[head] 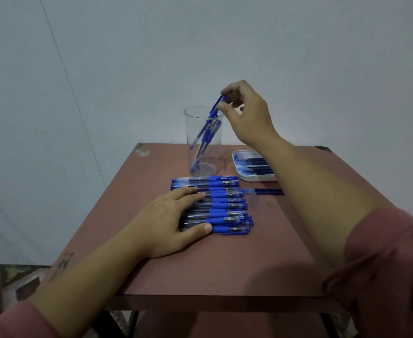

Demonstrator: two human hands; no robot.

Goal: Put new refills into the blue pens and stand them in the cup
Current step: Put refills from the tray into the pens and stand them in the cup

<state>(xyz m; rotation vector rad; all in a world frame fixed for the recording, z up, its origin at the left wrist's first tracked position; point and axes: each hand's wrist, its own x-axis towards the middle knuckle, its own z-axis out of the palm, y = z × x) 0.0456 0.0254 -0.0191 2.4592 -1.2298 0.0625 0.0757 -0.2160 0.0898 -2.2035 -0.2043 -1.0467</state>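
While the right hand (246, 115) reaches to the upper centre of the frame, its fingertips are pinched on the capped top of a blue pen (212, 113) that leans tilted, tip down, into the clear cup (204, 140). At least one more blue pen already stands inside the cup. The cup stands upright at the far edge of a reddish-brown table (200, 267) with a scuffed far-left corner. At centre frame, a row of blue pens (225, 206) lies side by side on the table; the left hand (173, 218) rests flat on the row's left part, fingers spread and gripping nothing. Right of the cup, a white tray (239, 170) holds dark refills (259, 165), partly hidden by the right forearm. One loose refill (266, 192) lies on the table just below the tray. A plain pale wall fills the upper frame. Patterned flooring (5, 279) shows at lower left. Both sleeves are dusty pink.
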